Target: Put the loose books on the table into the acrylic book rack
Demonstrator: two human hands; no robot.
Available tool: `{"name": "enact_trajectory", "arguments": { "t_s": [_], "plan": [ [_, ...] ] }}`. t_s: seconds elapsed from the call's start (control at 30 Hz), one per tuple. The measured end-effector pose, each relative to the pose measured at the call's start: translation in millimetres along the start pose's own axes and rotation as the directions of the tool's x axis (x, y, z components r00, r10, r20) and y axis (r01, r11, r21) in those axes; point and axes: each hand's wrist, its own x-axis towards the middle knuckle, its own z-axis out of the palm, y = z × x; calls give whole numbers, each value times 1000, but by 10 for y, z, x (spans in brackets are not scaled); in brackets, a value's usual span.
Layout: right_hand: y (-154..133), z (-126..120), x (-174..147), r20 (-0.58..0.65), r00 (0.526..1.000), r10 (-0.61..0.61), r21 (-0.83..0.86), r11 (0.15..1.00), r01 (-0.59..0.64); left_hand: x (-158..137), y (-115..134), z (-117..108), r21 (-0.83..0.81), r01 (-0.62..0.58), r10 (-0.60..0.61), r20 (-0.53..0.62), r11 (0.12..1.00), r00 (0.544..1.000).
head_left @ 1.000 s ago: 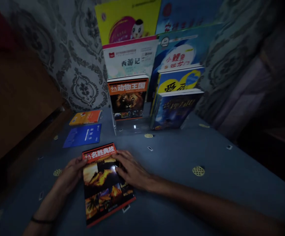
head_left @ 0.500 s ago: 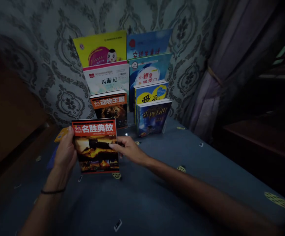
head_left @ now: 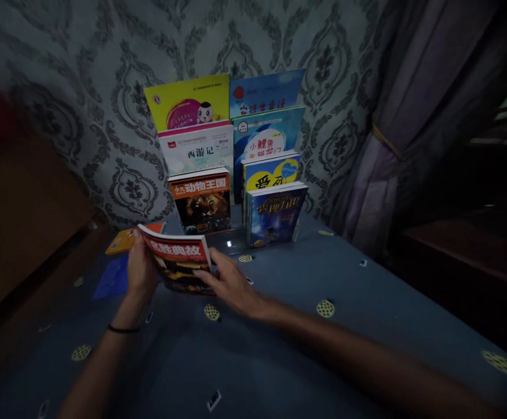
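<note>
Head view: red-topped book (head_left: 177, 265) held between left hand (head_left: 143, 267) and right hand (head_left: 231, 285)

The book's left edge is grasped by the left hand; its right side is pinched by the right, thumb laid on the cover, other fingers mostly hidden. It is tilted, with its top edge bowed. Whether its lower edge is rested on the table (head_left: 279, 361) cannot be told.

Judged from how things lie, much is already done: seven covers can be counted in the clear stand (head_left: 231, 240) beyond the hands. Past the held book, the lion book (head_left: 205, 203), white book (head_left: 201, 148) and yellow book (head_left: 183, 105) are stepped back; past the right hand, the dark blue book (head_left: 275, 224), yellow-and-blue book (head_left: 255, 173), teal book (head_left: 264, 142) and blue book (head_left: 268, 90) are likewise arranged.

Not stood up are the held book and, just beyond the left hand, the partly hidden orange book (head_left: 117, 241) and blue booklet (head_left: 113, 276), laid flat; whether these two are to be moved cannot be told.
</note>
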Motion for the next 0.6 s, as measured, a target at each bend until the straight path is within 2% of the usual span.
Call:
{"name": "enact_trajectory", "arguments": {
  "t_s": [0.13,0.2,0.27,0.4,0.6],
  "plan": [
    [-107,-198,285,-85,994,-66,-83,995,59,136,274,186,-45,-244,238,-116,969,964],
    [-172,-351,450,-87,991,-106,-97,990,97,214,410,303,-124,-364,347,-139,923,927],
    [-209,-516,604,-143,980,-141,-89,988,129,305,496,413,-165,-462,440,-155,871,885],
    [-125,-763,792,-223,962,-155,-95,986,137,473,431,581,-142,-503,489,-120,853,864],
    [143,-860,826,-236,962,-134,-187,978,91,588,41,730,-99,-451,439,-124,887,890]
  ]
}}
